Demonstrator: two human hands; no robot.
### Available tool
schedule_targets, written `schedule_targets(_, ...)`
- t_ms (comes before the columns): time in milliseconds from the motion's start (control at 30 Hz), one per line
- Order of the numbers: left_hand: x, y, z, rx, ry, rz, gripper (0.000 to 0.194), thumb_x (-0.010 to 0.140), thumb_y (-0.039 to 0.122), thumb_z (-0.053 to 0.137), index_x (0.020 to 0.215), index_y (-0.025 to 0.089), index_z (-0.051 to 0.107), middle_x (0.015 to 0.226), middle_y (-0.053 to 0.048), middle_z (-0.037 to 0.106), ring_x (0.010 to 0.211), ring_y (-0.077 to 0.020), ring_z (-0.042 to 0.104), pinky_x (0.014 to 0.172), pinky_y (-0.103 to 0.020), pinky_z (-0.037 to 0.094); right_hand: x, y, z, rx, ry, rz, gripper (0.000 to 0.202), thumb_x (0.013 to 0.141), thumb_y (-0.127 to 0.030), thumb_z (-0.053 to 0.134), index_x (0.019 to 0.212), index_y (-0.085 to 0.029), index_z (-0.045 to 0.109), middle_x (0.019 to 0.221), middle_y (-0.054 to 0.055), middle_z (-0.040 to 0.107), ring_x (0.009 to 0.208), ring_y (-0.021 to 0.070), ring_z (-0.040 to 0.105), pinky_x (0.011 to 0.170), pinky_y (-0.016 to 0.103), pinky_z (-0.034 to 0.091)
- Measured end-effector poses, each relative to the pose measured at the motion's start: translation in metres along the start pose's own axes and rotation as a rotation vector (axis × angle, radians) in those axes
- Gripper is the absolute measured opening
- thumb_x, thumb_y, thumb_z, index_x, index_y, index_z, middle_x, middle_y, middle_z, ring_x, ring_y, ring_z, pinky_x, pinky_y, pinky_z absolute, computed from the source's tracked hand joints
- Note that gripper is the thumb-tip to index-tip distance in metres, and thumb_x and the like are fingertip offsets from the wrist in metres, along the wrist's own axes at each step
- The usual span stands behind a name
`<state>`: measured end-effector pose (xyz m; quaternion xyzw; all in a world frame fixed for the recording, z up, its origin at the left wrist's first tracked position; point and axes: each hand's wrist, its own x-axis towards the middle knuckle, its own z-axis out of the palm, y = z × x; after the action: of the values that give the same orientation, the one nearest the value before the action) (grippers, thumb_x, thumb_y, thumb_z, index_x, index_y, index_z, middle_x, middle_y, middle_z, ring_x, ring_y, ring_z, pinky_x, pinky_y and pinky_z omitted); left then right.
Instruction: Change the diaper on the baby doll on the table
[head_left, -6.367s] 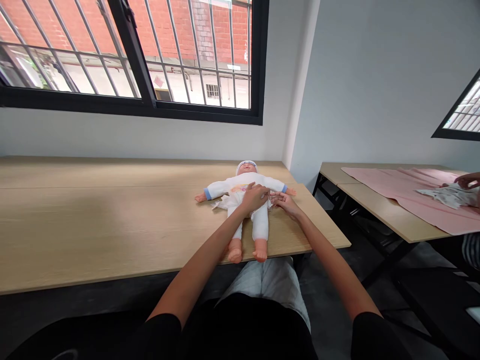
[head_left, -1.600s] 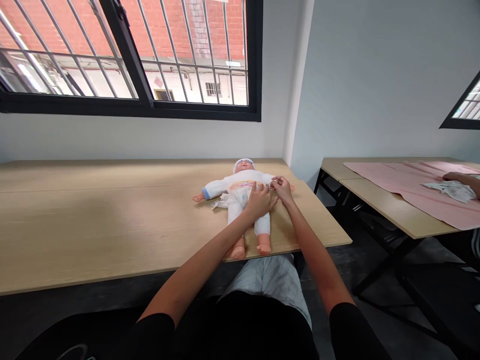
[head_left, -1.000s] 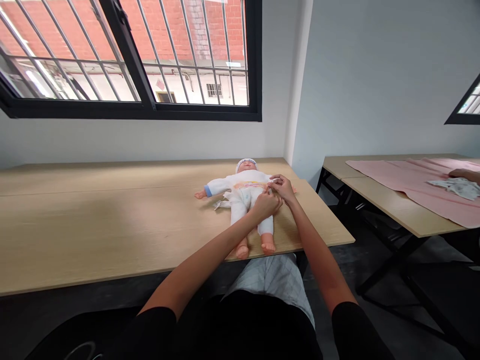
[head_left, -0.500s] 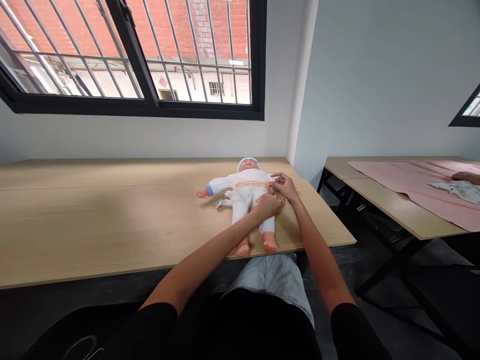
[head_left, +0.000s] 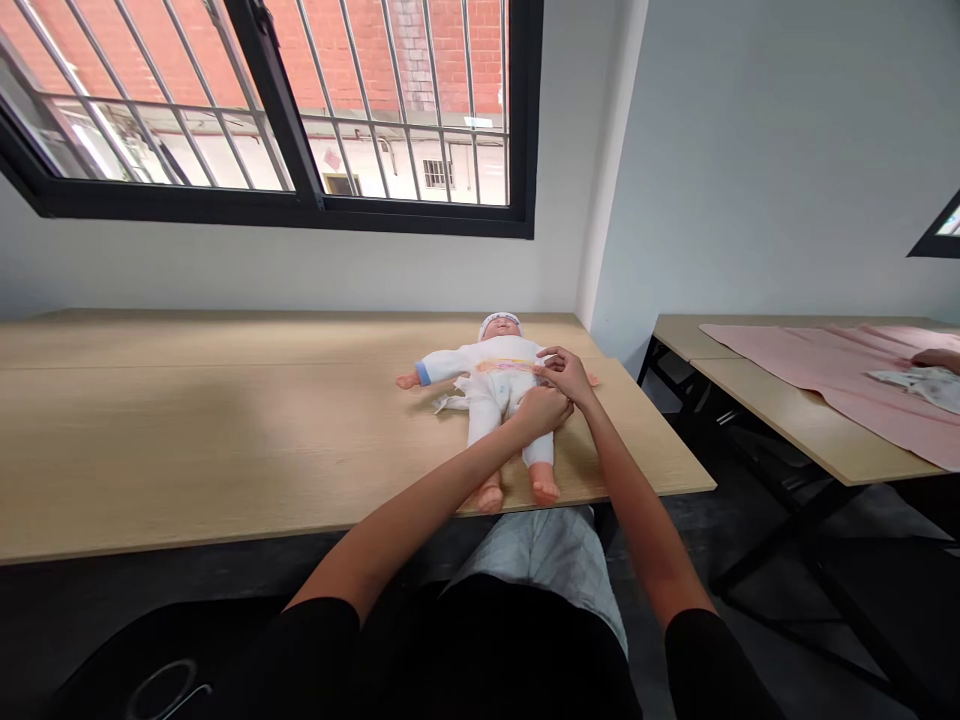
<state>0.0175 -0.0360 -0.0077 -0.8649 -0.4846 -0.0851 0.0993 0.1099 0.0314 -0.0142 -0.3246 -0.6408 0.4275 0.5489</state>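
A baby doll (head_left: 486,410) in white clothes and a cap lies on its back on the wooden table (head_left: 315,430), its feet toward me. Around its waist is a white diaper (head_left: 511,383) with a coloured band, and a loose white flap (head_left: 451,402) sticks out at the left. My left hand (head_left: 543,411) is closed at the doll's right-side hip, its fingertips hidden. Just above it, my right hand (head_left: 566,373) has its fingers bent together at the diaper's right edge; what they pinch is too small to make out.
To the right stands another table (head_left: 795,430) with a pink cloth (head_left: 825,375). Another person's hand (head_left: 937,358) rests there on a white patterned cloth (head_left: 924,384). A barred window (head_left: 405,100) is in the wall behind my table. A dark chair is at the lower left.
The whole view has shifted slightly. Both hands stay at the doll's hip, with my right fingers moved a little.
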Motion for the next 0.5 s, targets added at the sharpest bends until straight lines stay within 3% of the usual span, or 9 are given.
schedule_targets(233, 0.000, -0.003, 0.005, -0.021, 0.011, 0.001, 0.039, 0.099, 0.025, 0.042, 0.094, 0.007, 0.077, 0.089, -0.020, 0.074, 0.076, -0.0289, 0.069, 0.068, -0.038, 0.051, 0.001, 0.003, 0.003, -0.013, 0.050, 0.027, 0.038, 0.057, -0.038, 0.082, 0.086, -0.021, 0.063, 0.059, -0.005, 0.062, 0.061, 0.0151, 0.062, 0.056, 0.026, 0.050)
schedule_targets(333, 0.001, -0.005, 0.009, -0.021, 0.015, -0.006, 0.039, 0.099, 0.026, 0.042, 0.091, 0.009, 0.077, 0.086, -0.017, 0.074, 0.075, -0.0268, 0.068, 0.068, -0.037, 0.051, 0.000, 0.006, 0.005, 0.031, 0.064, 0.074, 0.052, 0.057, -0.043, 0.084, 0.098, -0.019, 0.064, 0.065, -0.002, 0.069, 0.064, 0.0160, 0.065, 0.058, 0.026, 0.051)
schedule_targets(433, 0.004, -0.009, 0.020, -0.061, 0.063, -0.005, 0.035, 0.096, 0.026, 0.047, 0.085, 0.011, 0.076, 0.079, -0.014, 0.073, 0.073, -0.0247, 0.067, 0.071, -0.036, 0.052, -0.001, 0.006, 0.007, 0.076, 0.018, 0.118, 0.057, 0.068, -0.053, 0.079, 0.110, -0.017, 0.065, 0.077, 0.004, 0.075, 0.067, 0.0159, 0.066, 0.061, 0.025, 0.051)
schedule_targets(500, 0.006, -0.010, 0.026, -0.171, 0.189, 0.012, 0.028, 0.092, 0.023, 0.053, 0.077, 0.013, 0.075, 0.071, -0.012, 0.071, 0.072, -0.0247, 0.067, 0.075, -0.039, 0.052, -0.002, 0.002, 0.007, 0.107, -0.021, 0.163, 0.055, 0.077, -0.059, 0.072, 0.112, -0.016, 0.066, 0.080, 0.007, 0.077, 0.066, 0.0151, 0.066, 0.061, 0.025, 0.051)
